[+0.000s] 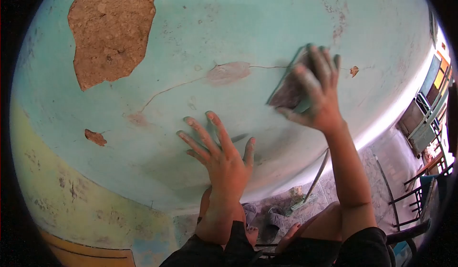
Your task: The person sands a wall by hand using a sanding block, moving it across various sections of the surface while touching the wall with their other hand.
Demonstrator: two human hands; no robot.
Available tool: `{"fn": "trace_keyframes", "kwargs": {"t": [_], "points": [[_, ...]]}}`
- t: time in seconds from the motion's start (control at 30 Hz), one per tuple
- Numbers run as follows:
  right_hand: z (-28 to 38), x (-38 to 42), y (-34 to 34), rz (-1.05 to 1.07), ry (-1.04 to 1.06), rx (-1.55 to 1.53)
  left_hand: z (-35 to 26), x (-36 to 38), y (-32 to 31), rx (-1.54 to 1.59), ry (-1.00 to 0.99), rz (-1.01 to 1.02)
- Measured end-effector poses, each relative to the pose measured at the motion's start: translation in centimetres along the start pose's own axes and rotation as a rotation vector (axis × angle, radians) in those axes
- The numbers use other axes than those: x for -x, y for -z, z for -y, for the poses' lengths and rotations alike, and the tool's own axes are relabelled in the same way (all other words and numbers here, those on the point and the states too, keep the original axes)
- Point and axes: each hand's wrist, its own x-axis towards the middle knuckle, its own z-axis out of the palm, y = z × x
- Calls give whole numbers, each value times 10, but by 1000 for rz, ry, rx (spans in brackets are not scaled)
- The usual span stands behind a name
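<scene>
Dusty and spread wide, my left hand (222,155) has its fingers apart against the pale green wall (200,33), holding nothing. My right hand (319,90) presses a dark, flat sheet (288,89), maybe sandpaper, onto the wall, its fingers over the sheet. A thin crack runs across the wall, with a greyish-pink patch (229,72) on it between the hands. Right of my right hand is a small chipped spot (354,71). A large bare brown area (112,31) lies at the upper left, and a smaller one (95,137) lower down.
Below are my bare feet, a pair of sandals (273,219) and a marbled floor (377,190). A cable (318,176) hangs near the wall. Metal-framed furniture (420,195) stands at the right. An orange panel (86,250) is at the lower left.
</scene>
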Motion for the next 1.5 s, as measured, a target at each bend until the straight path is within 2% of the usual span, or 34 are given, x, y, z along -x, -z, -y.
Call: {"fn": "trace_keyframes", "kwargs": {"t": [0.1, 0.13, 0.2, 0.3, 0.37, 0.43, 0.47, 0.57, 0.6, 0.7, 0.77, 0.83, 0.9, 1.03, 1.13, 1.2, 1.3, 1.43, 1.5], "points": [[-1, -3, 0, 16, 64, 10, 3, 0, 0, -47, -20, -26], [-7, -5, 2, 15, 64, 5, 4, 1, 1, -27, 1, 22], [-20, -11, 7, -168, -55, -24, 4, 1, 4, 0, 31, 66], [-26, -14, 8, -268, -121, -50, 1, -1, 5, 15, -3, 14], [-12, -14, 7, -248, -91, -32, 0, 0, 2, -30, 25, 25], [8, -14, 3, -46, -9, 41, -1, 0, 1, -29, 29, 37], [15, -15, -3, -49, 15, 39, 0, 1, 2, -37, 34, 58], [2, -24, 4, -137, -103, 34, 1, 1, 3, -12, 42, 74], [-5, -27, -1, -278, -174, -65, 2, 1, 3, -19, 46, 62], [3, -28, -7, -319, -211, -20, 4, 2, 5, -19, 23, 81], [24, -19, -15, -147, -107, 21, 2, 1, 4, -17, 40, 99], [39, -16, -20, -21, 118, 7, 1, 0, 3, -15, 37, 102], [33, -18, -16, 0, 150, -6, 3, 2, 4, -25, 46, 118], [-2, -22, -3, -195, -73, -8, 4, 1, 8, 13, 36, 112], [-3, -18, -8, -248, -87, -10, 3, 0, 7, 19, 35, 122], [6, -11, -11, -146, 9, 48, 1, 1, 4, 12, 34, 128], [-19, -10, 1, -104, 37, 36, 3, 1, 4, 7, 30, 113], [-46, -4, 2, -306, -116, -1, 5, 0, 6, -6, -2, 90], [-39, 2, -1, -269, -77, 35, 2, -1, 5, 4, 3, 97]]}}
